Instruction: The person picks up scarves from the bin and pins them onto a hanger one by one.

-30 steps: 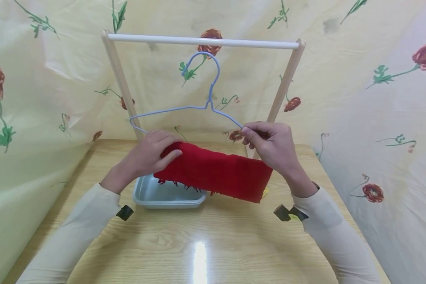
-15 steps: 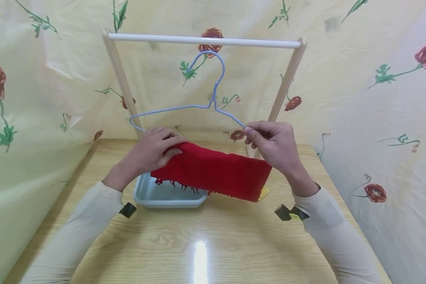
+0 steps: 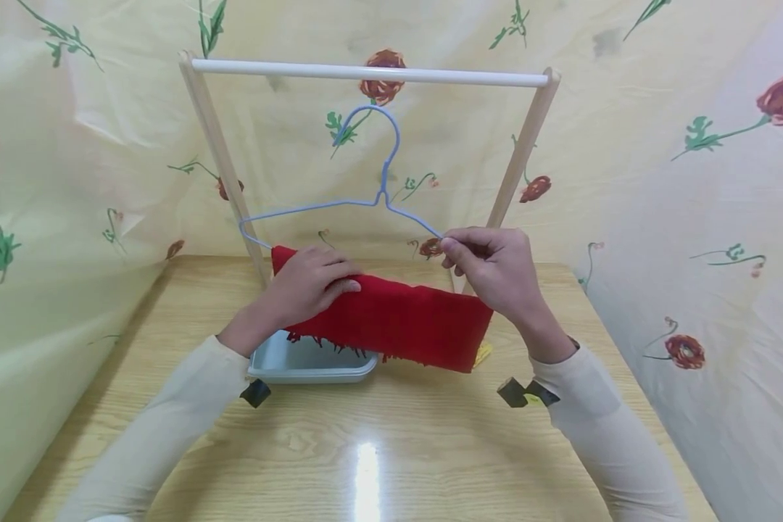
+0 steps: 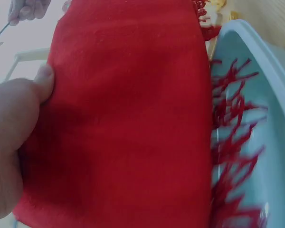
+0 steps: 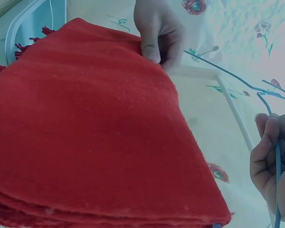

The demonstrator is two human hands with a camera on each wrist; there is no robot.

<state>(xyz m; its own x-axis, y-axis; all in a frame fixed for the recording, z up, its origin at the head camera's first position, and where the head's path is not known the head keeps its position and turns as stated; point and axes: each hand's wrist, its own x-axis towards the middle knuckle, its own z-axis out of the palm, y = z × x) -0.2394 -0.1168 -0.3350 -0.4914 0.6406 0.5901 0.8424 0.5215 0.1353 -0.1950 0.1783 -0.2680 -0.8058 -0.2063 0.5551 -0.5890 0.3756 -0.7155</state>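
The left hand (image 3: 313,286) is gripping a fringed red scarf (image 3: 407,322), which is hanging on a wire hanger (image 3: 383,185), partly over a basin (image 3: 313,377); the right hand (image 3: 501,272) is pinching the hanger's shoulder. Only the right wrist view is showing the scarf's layered end.

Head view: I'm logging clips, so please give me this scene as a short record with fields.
Left hand: grips the upper edge of the cloth
Right hand: pinches the wire of the hanger
Cloth: red, fringed at its lower edge
Hanger: blue, not hung on the rack
Tub: pale blue, on the table, partly hidden by the cloth
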